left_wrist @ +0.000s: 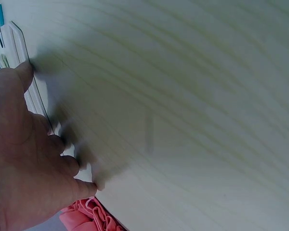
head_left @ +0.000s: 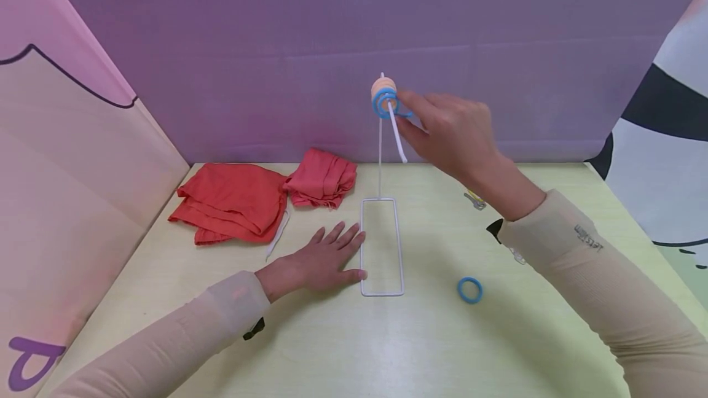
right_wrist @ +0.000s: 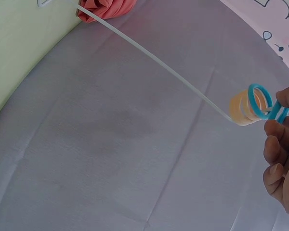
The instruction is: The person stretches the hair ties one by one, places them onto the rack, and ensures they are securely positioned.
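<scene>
A white wire stand (head_left: pixel 399 244) rises from a flat rectangular base to a top arm slanting toward me. Several peach rings (head_left: pixel 383 85) are stacked on that arm, with a blue ring (right_wrist: pixel 258 102) in front of them. My right hand (head_left: pixel 450 128) pinches another blue ring (right_wrist: pixel 278 112) between thumb and index finger, at the arm beside the others. My left hand (head_left: pixel 326 263) lies palm down, fingers spread, its fingertips and thumb touching the base's left side. On the table to the right lies a further blue ring (head_left: pixel 470 290).
Two folded red cloths (head_left: pixel 235 201) (head_left: pixel 322 178) lie at the back left, beside a white cord-like strip (head_left: pixel 278 235). Keys (head_left: pixel 474 201) and a small silvery item (head_left: pixel 517 255) lie near my right forearm. A purple fabric wall (head_left: pixel 249 66) closes off the back.
</scene>
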`<state>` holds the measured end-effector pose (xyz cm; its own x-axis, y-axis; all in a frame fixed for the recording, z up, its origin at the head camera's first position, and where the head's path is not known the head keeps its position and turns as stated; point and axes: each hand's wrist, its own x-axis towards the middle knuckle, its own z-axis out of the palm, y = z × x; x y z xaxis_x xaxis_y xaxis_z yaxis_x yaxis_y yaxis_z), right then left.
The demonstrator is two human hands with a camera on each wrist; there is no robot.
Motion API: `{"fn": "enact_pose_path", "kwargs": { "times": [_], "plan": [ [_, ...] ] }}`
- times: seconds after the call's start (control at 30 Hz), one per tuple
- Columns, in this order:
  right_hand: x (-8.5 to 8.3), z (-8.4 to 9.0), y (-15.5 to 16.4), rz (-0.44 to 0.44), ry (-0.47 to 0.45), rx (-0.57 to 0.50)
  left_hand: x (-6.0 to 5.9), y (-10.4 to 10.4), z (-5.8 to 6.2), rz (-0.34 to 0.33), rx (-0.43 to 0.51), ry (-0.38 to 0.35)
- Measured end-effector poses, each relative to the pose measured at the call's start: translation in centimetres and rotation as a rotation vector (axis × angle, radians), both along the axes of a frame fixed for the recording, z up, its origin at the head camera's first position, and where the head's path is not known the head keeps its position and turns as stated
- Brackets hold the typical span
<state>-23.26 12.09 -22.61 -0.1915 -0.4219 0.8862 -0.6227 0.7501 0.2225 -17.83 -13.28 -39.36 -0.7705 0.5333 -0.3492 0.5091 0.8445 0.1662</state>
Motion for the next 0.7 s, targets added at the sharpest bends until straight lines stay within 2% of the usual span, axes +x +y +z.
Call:
{"fn": "enact_pose_path", "kwargs": {
  "times": [0.7],
  "plan": [
    [-1.05, -0.05, 0.01, -0.045, -0.024, 0.027, 0.03, 0.04, 0.34, -0.014, 0.013, 0.005]
  ]
}}
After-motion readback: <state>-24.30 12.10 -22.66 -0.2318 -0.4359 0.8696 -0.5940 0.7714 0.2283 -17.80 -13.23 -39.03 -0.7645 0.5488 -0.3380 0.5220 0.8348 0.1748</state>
